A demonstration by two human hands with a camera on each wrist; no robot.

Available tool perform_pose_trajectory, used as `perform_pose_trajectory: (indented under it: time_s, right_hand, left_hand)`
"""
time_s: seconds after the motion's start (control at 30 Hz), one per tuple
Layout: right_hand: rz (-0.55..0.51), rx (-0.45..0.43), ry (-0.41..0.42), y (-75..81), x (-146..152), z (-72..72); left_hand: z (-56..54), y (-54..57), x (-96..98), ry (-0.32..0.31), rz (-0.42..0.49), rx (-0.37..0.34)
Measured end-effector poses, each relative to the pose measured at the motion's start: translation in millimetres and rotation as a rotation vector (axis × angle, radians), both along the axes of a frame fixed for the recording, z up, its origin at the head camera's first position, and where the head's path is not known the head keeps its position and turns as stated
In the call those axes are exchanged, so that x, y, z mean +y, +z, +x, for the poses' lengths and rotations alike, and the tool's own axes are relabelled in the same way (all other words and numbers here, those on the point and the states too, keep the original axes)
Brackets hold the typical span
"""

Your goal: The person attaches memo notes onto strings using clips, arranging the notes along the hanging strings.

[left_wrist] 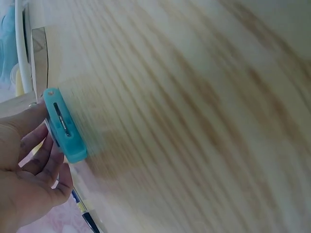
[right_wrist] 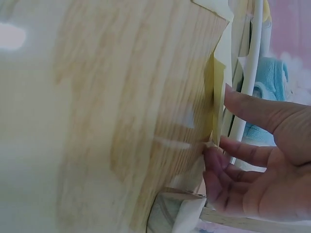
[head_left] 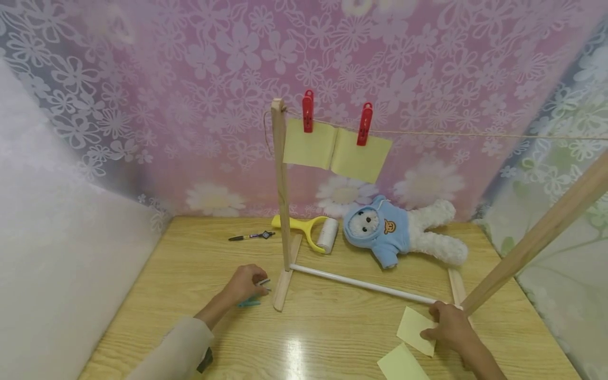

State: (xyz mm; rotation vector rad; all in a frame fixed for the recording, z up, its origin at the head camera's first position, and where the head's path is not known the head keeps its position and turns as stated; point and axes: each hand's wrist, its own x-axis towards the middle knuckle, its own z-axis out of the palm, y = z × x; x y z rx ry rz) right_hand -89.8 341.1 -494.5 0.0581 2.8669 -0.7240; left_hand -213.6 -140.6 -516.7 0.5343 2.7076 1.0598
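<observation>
My left hand (head_left: pixel 245 284) is low over the table, left of the stand's foot, with thumb and fingertips around a greyish clothespin (head_left: pixel 263 282). A teal clothespin (head_left: pixel 249 303) lies just below the fingers; in the left wrist view, a teal clothespin (left_wrist: pixel 66 126) partly covers the fingertips. At the right foot of the stand, my right hand (head_left: pixel 451 326) reaches over a yellow paper note (head_left: pixel 414 331), thumb and index finger apart at its right edge. In the right wrist view, the thumb (right_wrist: pixel 248 107) touches that note (right_wrist: pixel 218 97), seen edge-on. Another yellow note (head_left: pixel 402 364) lies nearer me.
A wooden stand (head_left: pixel 282 190) carries a string (head_left: pixel 427 133); red clothespins (head_left: pixel 364 124) hold two yellow notes (head_left: pixel 310 143) on it. A white bar (head_left: pixel 361 283) joins its feet. Behind lie a pen (head_left: pixel 250 236), a yellow-handled lint roller (head_left: pixel 304 227) and a plush toy (head_left: pixel 389 227) in a blue hoodie.
</observation>
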Motion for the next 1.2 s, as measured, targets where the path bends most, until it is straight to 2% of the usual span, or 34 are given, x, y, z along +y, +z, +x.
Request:
perform_pose_trajectory:
  time_s: [0.2,0.4,0.57,0.67,0.8,0.97,1.07,1.2]
  right_hand:
    - [-0.062,-0.049,-0.035,-3.6,1,2.1]
    - [-0.092,-0.028,-0.040,-4.1,4,4.6]
    - [-0.161,-0.037,-0.055,-0.2,10,9.2]
    - [-0.215,-0.063,-0.053,4.4,15,10.7]
    - [-0.267,-0.103,-0.035,16.1,19,9.7]
    - [-0.264,-0.094,-0.015,34.1,18,7.9]
    - [-0.261,-0.085,-0.011,41.9,17,7.6]
    - [-0.273,-0.080,-0.034,50.7,13,7.2]
  left_hand:
    - [2.3,-2.3,0.9,-0.025,-0.037,0.030]
    - [-0.7,-1.7,1.5,-0.033,-0.055,0.057]
    - [-3.0,7.8,1.4,-0.015,-0.047,0.075]
    - [-4.1,17.8,1.4,0.015,-0.024,0.076]
    - [-5.4,32.9,1.0,0.020,0.014,0.098]
    - [-5.2,55.3,2.3,-0.044,0.017,0.154]
    - [-3.4,72.2,3.9,-0.093,-0.012,0.148]
    - [2.2,98.5,5.8,-0.154,-0.043,0.105]
